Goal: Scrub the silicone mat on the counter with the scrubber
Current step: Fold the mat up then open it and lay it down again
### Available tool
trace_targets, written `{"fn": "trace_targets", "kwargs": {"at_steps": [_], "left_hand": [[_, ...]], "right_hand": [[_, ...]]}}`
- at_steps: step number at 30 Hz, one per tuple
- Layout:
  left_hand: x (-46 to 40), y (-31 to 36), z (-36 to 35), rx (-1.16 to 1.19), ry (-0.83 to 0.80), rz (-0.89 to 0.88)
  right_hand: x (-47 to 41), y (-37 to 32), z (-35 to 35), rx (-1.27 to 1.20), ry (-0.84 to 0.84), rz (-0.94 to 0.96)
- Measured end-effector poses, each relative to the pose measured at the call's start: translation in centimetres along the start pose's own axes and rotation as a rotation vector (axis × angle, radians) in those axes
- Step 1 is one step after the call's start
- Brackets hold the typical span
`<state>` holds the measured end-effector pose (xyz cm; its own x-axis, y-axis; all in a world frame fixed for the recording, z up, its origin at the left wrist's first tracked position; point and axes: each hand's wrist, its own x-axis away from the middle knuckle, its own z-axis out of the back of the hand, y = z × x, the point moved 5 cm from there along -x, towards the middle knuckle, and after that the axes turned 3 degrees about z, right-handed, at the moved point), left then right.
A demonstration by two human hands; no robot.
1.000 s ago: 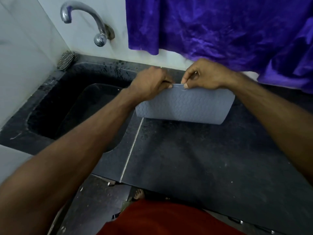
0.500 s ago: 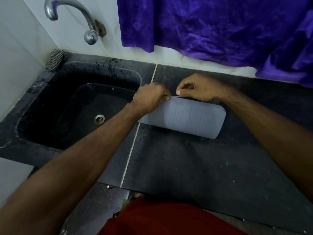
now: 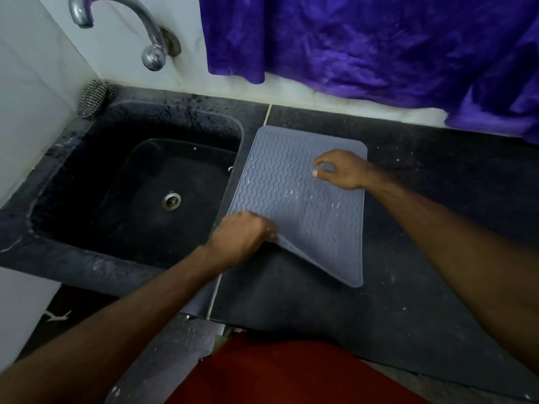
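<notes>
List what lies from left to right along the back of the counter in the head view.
Scrubber → tap → silicone mat → purple cloth.

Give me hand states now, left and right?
Left hand: closed, gripping the near-left edge of the silicone mat.
Right hand: over the mat, fingers loosely curled, holding nothing visible.

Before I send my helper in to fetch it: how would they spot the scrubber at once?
Start at the black sink under the curved tap. Follow its rim to the far-left corner against the white wall: the scrubber stands there. It is a small oval pad with a black-and-white checked weave, unlike anything nearby.
</notes>
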<state>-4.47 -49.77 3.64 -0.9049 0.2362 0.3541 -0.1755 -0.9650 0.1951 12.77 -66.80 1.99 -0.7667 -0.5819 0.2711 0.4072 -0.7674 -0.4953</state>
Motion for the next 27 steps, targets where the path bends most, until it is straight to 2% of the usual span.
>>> {"fn": "trace_targets", "kwargs": {"at_steps": [4,7,11,16,18,22,27], "left_hand": [[1.4,-0.5,-4.3,0.013,-0.043,0.030],[1.7,-0.6,-6.2,0.029,-0.037,-0.004],[1.8,-0.7,-7.3,0.059,-0.029,-0.033],[1.9,0.1,-7.8,0.066,-0.015,-0.086],[1.3,0.3,-7.6,0.063,-0.007,-0.047],[-0.7,0.8,-8.3,0.072,-0.091,0.030],[-1.6,0.9,-9.6,0.082,-0.169,0.046]], "right_hand": [[0.7,1.4,-3.3,0.003,-0.038,-0.036],[1.4,2.5,-4.7,0.033,0.019,-0.058],[2.9,4.1,-6.1,0.114,0.032,-0.174],[3.7,5.6,-7.0,0.116,-0.025,-0.191],[3.8,5.9,-7.0,0.125,-0.022,-0.188],[3.7,6.0,-7.0,0.131,-0.023,-0.189],[3.6,6.1,-6.9,0.128,-0.029,-0.196]]}}
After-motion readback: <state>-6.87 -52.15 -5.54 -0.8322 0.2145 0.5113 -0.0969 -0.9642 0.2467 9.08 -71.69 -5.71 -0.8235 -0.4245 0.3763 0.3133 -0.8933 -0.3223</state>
